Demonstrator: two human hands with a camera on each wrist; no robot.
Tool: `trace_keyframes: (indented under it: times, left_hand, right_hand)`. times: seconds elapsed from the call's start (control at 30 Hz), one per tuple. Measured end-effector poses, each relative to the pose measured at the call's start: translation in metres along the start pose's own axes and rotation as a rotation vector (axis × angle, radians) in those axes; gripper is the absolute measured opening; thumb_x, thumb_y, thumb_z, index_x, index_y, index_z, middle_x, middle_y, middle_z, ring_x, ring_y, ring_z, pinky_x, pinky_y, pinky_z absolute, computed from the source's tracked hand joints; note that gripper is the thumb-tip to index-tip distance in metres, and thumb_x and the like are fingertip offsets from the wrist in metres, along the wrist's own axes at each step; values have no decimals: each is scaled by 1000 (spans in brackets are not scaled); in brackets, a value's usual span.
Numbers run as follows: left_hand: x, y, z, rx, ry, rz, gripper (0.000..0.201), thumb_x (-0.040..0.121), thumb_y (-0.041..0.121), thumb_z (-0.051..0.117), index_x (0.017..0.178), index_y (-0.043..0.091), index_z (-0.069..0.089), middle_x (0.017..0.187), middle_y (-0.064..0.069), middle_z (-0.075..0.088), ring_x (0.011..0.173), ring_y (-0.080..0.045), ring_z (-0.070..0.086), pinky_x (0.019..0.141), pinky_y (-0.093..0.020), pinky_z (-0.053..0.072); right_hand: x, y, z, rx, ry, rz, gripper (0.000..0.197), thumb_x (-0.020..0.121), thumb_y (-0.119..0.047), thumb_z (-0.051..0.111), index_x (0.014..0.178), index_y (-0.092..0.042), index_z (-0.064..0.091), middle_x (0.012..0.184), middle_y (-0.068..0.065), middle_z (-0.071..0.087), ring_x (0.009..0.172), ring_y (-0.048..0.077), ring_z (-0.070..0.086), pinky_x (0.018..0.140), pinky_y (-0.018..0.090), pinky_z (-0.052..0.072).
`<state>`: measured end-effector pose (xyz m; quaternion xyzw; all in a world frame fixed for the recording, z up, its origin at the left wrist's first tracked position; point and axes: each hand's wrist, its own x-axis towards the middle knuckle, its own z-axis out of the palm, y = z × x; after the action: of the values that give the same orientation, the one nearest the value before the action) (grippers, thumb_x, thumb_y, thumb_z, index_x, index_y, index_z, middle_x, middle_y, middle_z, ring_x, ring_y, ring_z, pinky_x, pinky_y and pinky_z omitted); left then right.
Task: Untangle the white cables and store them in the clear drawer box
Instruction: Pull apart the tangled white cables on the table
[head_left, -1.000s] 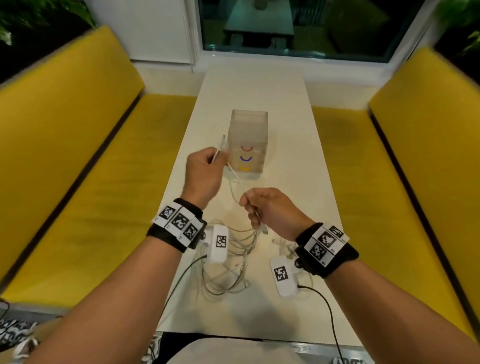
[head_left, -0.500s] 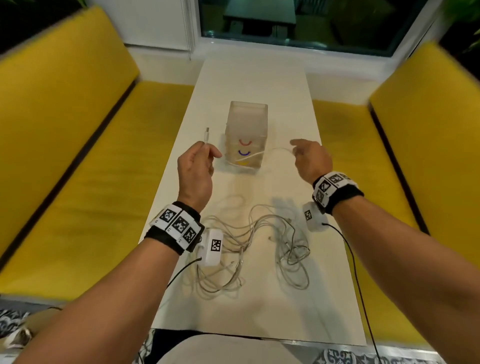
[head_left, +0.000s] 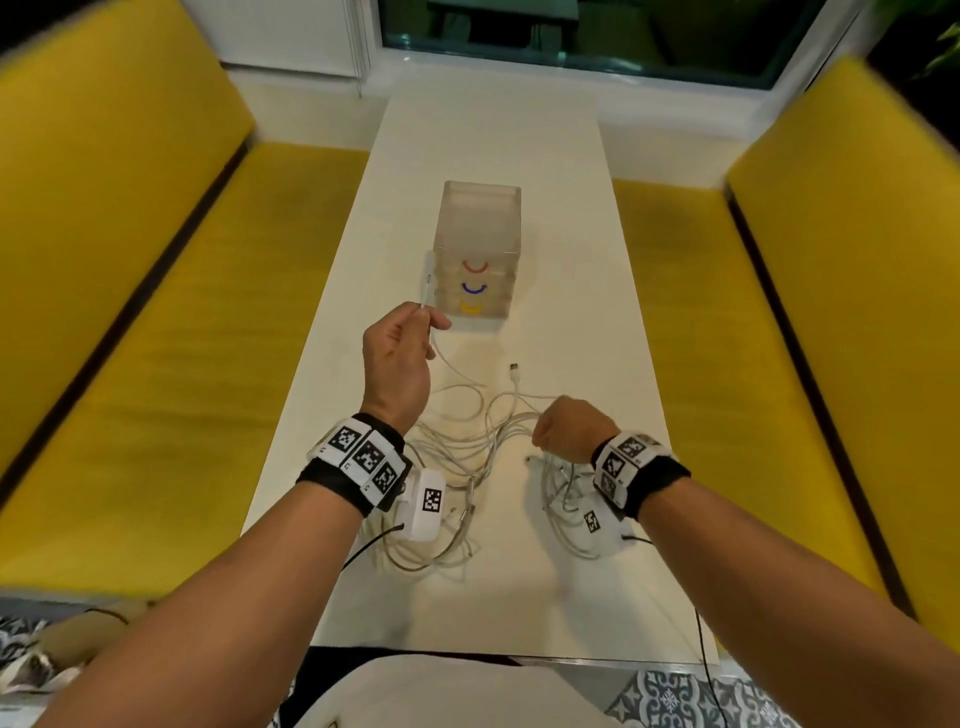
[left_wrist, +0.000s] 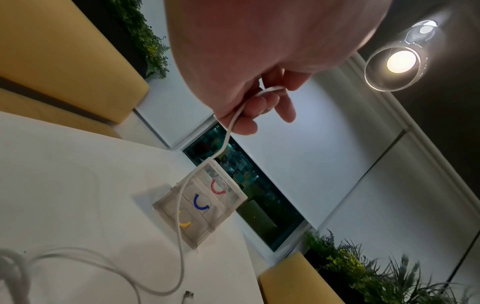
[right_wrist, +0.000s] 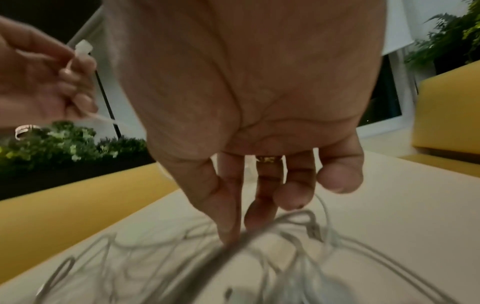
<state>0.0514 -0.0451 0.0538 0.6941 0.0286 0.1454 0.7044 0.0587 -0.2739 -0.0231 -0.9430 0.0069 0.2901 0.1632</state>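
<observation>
The left hand (head_left: 397, 364) pinches one white cable just below its plug (head_left: 427, 275), lifted above the bench (head_left: 571, 260), probably so that strand hangs free and can be traced back to the knot. The right hand (head_left: 569, 428) reaches down with curled fingers into the tangle of cables (head_left: 467, 447) near the body; whether its grip has closed on a strand, I cannot tell, since the wrist view is blurred there. The cables are thin, smooth, limp loops lying crossed over each other. The drawer box (head_left: 480, 249) stands farther off, a frosted clear plastic block with red, blue and yellow curved handles, all drawers closed.
</observation>
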Motion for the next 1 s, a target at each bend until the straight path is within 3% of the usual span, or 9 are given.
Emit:
trace_keyframes:
  times: [0.13,0.23,0.37,0.47,0.57,0.67,0.8,0.9,1.0]
  left_hand:
    - [-4,-3,2,-1,-14,-22,31,93,20,44,79,6,68,58,14,46,63,-13,41,69,-37,40]
    - [-6,-5,1,-2,-25,-21,32,94,19,44,77,9,69,60,6,43,62,-12,41,68,-38,40]
    - [-8,-7,-2,12,-35,-19,33,97,18,44,77,9,69,63,1,45,63,-12,42,69,-38,41]
    - [-7,-8,-4,27,-39,-31,33,98,18,44,79,8,69,63,4,47,63,-12,43,69,-37,43]
    - [-8,-6,-3,54,-68,-38,32,103,13,44,83,6,69,61,15,53,65,-14,46,68,-30,46]
    - [-9,-6,-2,93,-110,-33,31,105,10,45,90,2,70,63,20,59,67,-14,49,67,-23,48]
    - [-12,-6,4,106,-169,-42,29,106,13,47,92,5,72,66,6,56,67,-14,50,68,-23,48]
    - [-15,-5,11,89,-236,-51,28,105,11,49,92,9,74,70,-7,55,65,-12,51,67,-21,47]
    - [-17,-3,15,107,-278,-65,26,104,11,51,95,5,75,68,7,62,63,-6,54,66,-19,49]
  right_hand:
    - [-2,5,28,-121,66,8,21,87,-25,58,102,-19,72,106,2,71,96,24,68,80,33,56]
    - [-3,6,42,-245,110,-43,22,91,-26,58,110,-24,68,118,-2,66,111,23,63,93,37,51]
    - [-1,2,46,-470,177,-123,12,95,-24,53,101,-18,62,112,4,67,105,27,62,87,39,41]
    - [-3,-2,45,-532,163,-150,18,97,-26,52,105,-14,63,111,7,66,105,28,60,86,40,41]
    - [-8,0,34,-335,133,-174,22,97,-31,56,103,-14,68,110,5,62,102,26,60,82,36,47]
    - [-18,5,9,67,152,-255,7,91,-27,67,89,-21,68,97,-2,62,92,17,60,80,31,47]
    - [-36,4,-30,298,211,-360,6,88,-17,72,82,-19,71,86,-2,72,64,-6,57,64,10,39]
    - [-43,5,-51,356,234,-392,6,88,-16,73,83,-17,72,82,-1,72,55,-5,53,59,12,40]
    - [-51,4,-67,353,267,-405,7,89,-18,73,82,-20,71,80,-5,69,56,-1,51,59,15,41]
